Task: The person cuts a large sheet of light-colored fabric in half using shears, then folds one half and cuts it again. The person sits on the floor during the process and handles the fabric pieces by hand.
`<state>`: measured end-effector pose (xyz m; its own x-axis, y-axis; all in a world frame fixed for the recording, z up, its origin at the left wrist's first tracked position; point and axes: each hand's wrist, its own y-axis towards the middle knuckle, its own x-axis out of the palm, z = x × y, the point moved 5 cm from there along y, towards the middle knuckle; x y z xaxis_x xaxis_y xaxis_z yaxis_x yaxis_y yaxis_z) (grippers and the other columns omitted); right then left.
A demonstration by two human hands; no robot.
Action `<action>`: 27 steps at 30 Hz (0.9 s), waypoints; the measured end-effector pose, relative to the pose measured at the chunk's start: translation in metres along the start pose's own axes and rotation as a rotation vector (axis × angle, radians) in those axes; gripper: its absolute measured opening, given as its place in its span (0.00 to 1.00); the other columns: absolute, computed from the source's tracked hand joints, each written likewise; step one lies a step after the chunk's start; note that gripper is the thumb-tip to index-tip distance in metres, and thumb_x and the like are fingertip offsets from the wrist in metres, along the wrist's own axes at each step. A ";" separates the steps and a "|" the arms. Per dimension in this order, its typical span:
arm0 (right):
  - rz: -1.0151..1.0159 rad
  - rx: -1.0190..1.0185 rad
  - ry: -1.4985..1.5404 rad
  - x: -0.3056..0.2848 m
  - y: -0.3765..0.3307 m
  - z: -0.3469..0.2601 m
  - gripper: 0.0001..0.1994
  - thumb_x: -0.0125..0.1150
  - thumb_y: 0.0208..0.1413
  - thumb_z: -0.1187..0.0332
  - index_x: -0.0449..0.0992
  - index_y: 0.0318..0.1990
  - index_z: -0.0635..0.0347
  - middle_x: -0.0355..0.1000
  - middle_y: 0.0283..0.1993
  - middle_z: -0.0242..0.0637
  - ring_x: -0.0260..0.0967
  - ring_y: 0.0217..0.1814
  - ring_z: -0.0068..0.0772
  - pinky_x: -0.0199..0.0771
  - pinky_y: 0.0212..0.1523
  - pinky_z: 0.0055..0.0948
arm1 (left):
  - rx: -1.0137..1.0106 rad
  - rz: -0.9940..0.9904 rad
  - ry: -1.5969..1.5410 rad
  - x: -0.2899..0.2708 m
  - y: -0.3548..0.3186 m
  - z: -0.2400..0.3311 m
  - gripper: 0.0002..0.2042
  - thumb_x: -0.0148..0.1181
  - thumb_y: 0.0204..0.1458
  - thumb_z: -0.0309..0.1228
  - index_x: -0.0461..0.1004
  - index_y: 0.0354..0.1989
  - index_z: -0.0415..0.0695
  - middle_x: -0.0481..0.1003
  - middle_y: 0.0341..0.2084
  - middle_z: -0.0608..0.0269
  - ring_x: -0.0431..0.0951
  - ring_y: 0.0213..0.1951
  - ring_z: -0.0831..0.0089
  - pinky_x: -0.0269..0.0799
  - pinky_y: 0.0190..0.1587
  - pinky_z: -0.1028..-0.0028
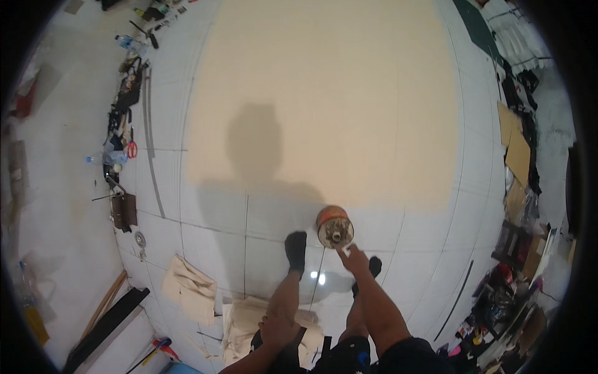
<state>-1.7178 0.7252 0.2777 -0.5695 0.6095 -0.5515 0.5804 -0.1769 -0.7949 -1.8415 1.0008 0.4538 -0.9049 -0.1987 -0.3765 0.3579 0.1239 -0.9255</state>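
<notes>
My right hand (354,258) is closed on the short pale handle of a round, orange-brown can (335,227) with a crusted, stained top and a small knob or opening in its middle. The can is at the near edge of a large beige sheet (374,112), spread over the white tiles. Whether its base touches the floor, I cannot tell. Resting on my bent left leg, near the knee, is my left hand (279,329), its fingers laid over the leg with no object in them. My shadow falls across the sheet and tiles.
Folded beige cloth (190,290) lies near my left foot, with a long black bar (106,330) further left. Red-handled scissors (132,148), a plastic bottle (129,43) and other clutter line the left side. Cardboard pieces (517,153) and piled items edge the right.
</notes>
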 end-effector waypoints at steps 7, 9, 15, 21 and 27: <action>0.098 0.173 0.041 -0.054 -0.160 0.088 0.21 0.62 0.50 0.52 0.77 0.43 0.61 0.76 0.42 0.49 0.73 0.49 0.51 0.72 0.51 0.44 | 0.028 0.049 -0.060 -0.023 0.006 0.013 0.39 0.56 0.47 0.58 0.60 0.62 0.42 0.65 0.55 0.40 0.67 0.57 0.46 0.64 0.56 0.50; -0.003 0.163 0.084 -0.051 -0.189 0.125 0.26 0.59 0.51 0.46 0.75 0.47 0.61 0.75 0.47 0.51 0.72 0.53 0.52 0.70 0.54 0.45 | 0.013 0.036 -0.085 -0.023 0.001 0.023 0.39 0.56 0.48 0.57 0.61 0.61 0.40 0.65 0.55 0.41 0.67 0.57 0.45 0.64 0.56 0.50; -0.456 0.214 0.121 -0.059 -0.267 0.101 0.49 0.48 0.54 0.34 0.37 0.72 0.58 0.70 0.51 0.65 0.68 0.57 0.62 0.67 0.59 0.46 | -0.032 0.042 -0.228 -0.002 -0.019 0.041 0.36 0.58 0.46 0.58 0.69 0.54 0.39 0.65 0.56 0.40 0.66 0.58 0.44 0.63 0.59 0.53; -0.281 -0.268 -0.166 -0.113 -0.295 0.085 0.28 0.65 0.51 0.53 0.69 0.60 0.47 0.70 0.56 0.53 0.73 0.52 0.52 0.75 0.50 0.47 | 0.514 0.106 -0.178 -0.047 -0.087 0.075 0.25 0.65 0.44 0.51 0.76 0.46 0.47 0.70 0.49 0.44 0.73 0.48 0.43 0.70 0.52 0.54; -0.452 -0.347 -0.100 -0.107 -0.294 0.081 0.21 0.62 0.52 0.56 0.72 0.52 0.52 0.71 0.52 0.51 0.72 0.50 0.53 0.74 0.48 0.46 | 0.528 0.008 -0.165 -0.084 -0.133 0.092 0.19 0.57 0.50 0.45 0.75 0.46 0.47 0.74 0.43 0.48 0.74 0.46 0.51 0.72 0.43 0.57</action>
<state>-1.8743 0.6493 0.5497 -0.8475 0.4870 -0.2112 0.4142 0.3577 -0.8370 -1.7922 0.9111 0.6048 -0.8688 -0.3548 -0.3455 0.4699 -0.3703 -0.8013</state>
